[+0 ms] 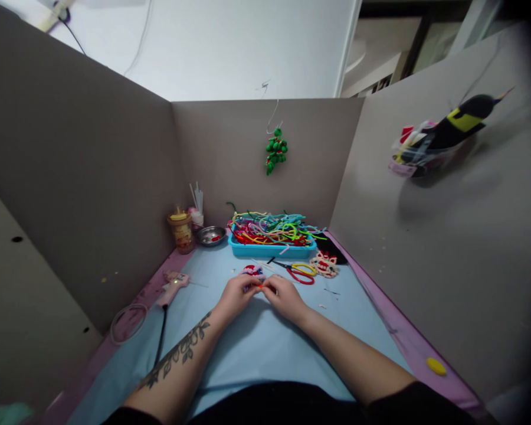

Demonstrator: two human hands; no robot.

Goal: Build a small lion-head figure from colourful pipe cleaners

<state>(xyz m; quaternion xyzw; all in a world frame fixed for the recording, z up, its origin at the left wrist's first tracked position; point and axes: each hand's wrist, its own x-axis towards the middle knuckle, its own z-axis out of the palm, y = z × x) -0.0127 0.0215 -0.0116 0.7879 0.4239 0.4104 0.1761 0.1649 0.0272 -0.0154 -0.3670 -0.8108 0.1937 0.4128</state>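
In front of the blue tray [269, 251], a small orange piece [261, 286], probably light, pliable and best held by its edges, is pinched by the left hand [238, 294] and right hand [285, 296].

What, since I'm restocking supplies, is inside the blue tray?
The blue tray holds a tangled heap of colourful strands, red ones near the front. They cover its floor; anything beneath is hidden.

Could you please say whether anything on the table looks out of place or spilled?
I see nothing spilled, but colourful strands poke untidily beyond the blue tray, and scraps lie loose on the cloth near the scissors.
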